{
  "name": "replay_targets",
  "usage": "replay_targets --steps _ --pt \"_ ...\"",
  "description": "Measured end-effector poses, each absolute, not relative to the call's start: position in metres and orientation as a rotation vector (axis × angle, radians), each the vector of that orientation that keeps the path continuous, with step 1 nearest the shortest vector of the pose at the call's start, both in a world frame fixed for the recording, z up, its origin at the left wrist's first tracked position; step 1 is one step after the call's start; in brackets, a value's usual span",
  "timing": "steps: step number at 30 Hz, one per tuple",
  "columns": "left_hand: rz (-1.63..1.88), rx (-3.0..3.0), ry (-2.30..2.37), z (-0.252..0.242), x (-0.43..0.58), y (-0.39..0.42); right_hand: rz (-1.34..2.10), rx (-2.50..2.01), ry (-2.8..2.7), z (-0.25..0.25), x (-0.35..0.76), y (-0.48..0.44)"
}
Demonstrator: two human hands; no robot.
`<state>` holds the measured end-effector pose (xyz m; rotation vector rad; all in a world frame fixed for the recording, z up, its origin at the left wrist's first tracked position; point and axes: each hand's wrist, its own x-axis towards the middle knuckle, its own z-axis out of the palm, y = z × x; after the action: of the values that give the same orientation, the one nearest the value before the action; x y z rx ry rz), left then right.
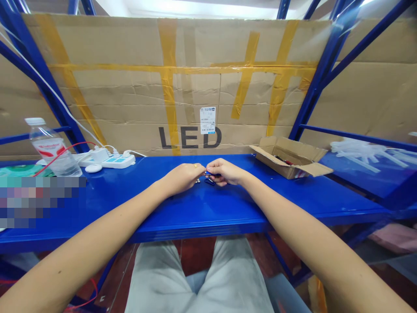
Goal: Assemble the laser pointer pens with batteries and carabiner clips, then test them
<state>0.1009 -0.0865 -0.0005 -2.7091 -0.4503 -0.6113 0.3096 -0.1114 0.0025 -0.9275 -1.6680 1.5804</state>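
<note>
Pinches a small blue part (209, 174) from both ends, just above the middle of the blue counter (202, 208) — left hand (184, 176) curled shut on its left end, right hand (225, 171) closed on its right end, fingertips nearly touching. Has a second blue piece (210, 181) lying flat on the counter directly beneath. Risks a slip: offers very little to grip, so a twist or pull between the hands could flick it free, across the counter and off the near edge to the lap or floor — could also knock the loose piece below. Lies, as far as can be told, with its long axis left to right, one end toward each hand and roughly level; too small to tell which end is which. Sits well apart from the open cardboard box (288, 161) on the right, and from the power strip (112, 161) and water bottle (54, 150) far left.
</note>
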Motion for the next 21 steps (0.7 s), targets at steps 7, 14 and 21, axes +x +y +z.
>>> replay_targets --steps 7,14,21 --pt "-0.781 -2.845 -0.594 0.005 0.104 -0.09 1.56 -0.944 -1.633 0.003 0.309 -0.109" --pt "-1.091 -3.051 -0.73 0.012 0.109 -0.095 1.443 -0.905 -1.682 0.005 0.311 -0.105" --pt "-1.277 -3.122 -0.845 0.008 0.109 -0.091 1.43 -0.9 -1.705 0.003 0.312 -0.102"
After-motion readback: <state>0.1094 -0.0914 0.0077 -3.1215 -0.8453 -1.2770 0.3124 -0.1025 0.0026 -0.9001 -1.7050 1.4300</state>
